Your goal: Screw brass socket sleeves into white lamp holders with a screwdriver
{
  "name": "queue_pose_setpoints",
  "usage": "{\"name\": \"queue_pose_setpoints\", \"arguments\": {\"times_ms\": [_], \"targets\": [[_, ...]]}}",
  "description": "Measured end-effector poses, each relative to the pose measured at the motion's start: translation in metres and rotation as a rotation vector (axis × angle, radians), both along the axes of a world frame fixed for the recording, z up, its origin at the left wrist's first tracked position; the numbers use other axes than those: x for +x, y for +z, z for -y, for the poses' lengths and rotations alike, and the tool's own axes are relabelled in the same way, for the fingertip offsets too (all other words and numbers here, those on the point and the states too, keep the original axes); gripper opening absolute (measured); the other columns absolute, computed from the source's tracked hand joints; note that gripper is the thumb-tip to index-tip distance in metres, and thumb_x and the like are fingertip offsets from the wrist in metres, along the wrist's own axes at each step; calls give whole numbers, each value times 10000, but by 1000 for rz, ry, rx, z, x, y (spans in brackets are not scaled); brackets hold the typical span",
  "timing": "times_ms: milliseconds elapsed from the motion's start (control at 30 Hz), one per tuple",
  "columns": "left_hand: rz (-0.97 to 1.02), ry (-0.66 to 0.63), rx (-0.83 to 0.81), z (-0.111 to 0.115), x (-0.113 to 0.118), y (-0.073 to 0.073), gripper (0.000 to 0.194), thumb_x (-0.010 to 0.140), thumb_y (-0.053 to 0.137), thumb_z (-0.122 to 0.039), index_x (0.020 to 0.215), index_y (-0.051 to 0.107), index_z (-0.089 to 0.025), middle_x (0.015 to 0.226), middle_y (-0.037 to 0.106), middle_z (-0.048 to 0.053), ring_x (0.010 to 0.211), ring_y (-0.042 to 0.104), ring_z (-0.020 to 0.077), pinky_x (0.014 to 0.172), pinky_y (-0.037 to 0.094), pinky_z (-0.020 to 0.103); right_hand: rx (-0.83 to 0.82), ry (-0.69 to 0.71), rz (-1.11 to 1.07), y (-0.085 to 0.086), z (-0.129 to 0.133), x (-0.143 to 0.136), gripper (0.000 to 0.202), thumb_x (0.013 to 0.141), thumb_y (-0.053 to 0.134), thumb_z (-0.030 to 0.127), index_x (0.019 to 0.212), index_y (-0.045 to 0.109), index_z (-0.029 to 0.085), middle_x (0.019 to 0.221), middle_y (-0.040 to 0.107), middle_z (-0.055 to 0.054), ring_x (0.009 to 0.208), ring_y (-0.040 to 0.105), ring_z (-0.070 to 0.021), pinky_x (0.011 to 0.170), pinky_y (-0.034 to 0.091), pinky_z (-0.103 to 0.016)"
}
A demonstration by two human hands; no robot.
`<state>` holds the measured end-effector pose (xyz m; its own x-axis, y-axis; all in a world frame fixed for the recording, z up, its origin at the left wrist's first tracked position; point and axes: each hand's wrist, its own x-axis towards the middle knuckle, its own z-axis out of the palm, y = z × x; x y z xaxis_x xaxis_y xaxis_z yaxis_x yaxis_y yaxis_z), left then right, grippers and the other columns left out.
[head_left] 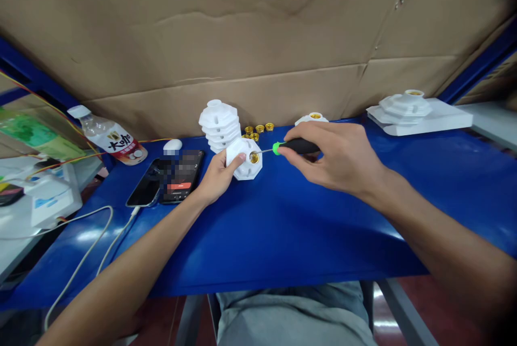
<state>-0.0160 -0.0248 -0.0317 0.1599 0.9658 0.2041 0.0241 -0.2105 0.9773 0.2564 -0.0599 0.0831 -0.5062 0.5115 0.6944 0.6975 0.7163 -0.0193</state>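
My left hand (218, 176) grips a white octagonal lamp holder (251, 170) by its side, tilted so that its brass-coloured socket faces right. A screwdriver (299, 146) with a black handle and green collar is in the closed fingers of my right hand (337, 154). Its thin shaft runs left, with the tip at or inside the socket. Behind the held piece rises a stack of white lamp holders (220, 122). Several loose brass threaded rings (259, 129) lie beside that stack. Partly hidden behind my right hand is another white lamp holder (313, 117) with a brass ring in it.
Two phones (144, 184) lie at the left of the blue table (274, 243), one with a white cable plugged in. A white earbud case (172, 146) and a drink bottle (109, 138) stand nearby. More lamp holders (405, 109) sit on a white box (450, 114) at right.
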Motion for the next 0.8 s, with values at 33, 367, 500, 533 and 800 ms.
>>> {"name": "queue_pose_setpoints", "arguments": {"times_ms": [33, 367, 500, 533, 800], "targets": [[-6, 2, -1, 0, 0, 1, 411, 966, 757, -502, 1205, 761, -168, 1180, 788, 124, 1064, 728, 295, 971, 554, 423, -3, -42, -13, 0, 0, -1, 194, 1005, 667, 408, 940, 701, 229, 743, 735, -22, 615, 664, -199, 600, 482, -340], [-22, -1, 2, 2, 1, 2, 414, 973, 749, -499, 1212, 756, -160, 1185, 788, 127, 1059, 728, 292, 941, 548, 397, -28, 82, -29, -2, 1, -2, 92, 1022, 623, 294, 998, 695, 242, 955, 790, -35, 789, 736, -205, 681, 534, -331], [-22, 15, 1, 2, 2, 2, 423, 972, 748, -508, 1209, 751, -157, 1183, 790, 126, 1058, 729, 290, 951, 547, 397, 18, -53, -49, -5, 2, -5, 222, 1016, 647, 428, 924, 702, 233, 813, 777, -44, 700, 718, -226, 618, 506, -350], [-14, 17, -4, 2, 2, 2, 434, 968, 751, -514, 1213, 749, -156, 1192, 789, 128, 1059, 731, 291, 958, 549, 402, -8, -11, -41, -3, 2, -4, 184, 1009, 651, 401, 967, 705, 230, 900, 797, -57, 759, 737, -233, 650, 527, -350], [-87, 45, 56, 5, 5, 7, 389, 984, 723, -512, 1140, 760, -158, 1114, 789, 115, 1034, 718, 285, 960, 552, 417, -115, 103, 9, 8, 2, 2, 102, 964, 673, 221, 984, 773, 229, 965, 821, -36, 822, 773, -210, 730, 569, -326]]}}
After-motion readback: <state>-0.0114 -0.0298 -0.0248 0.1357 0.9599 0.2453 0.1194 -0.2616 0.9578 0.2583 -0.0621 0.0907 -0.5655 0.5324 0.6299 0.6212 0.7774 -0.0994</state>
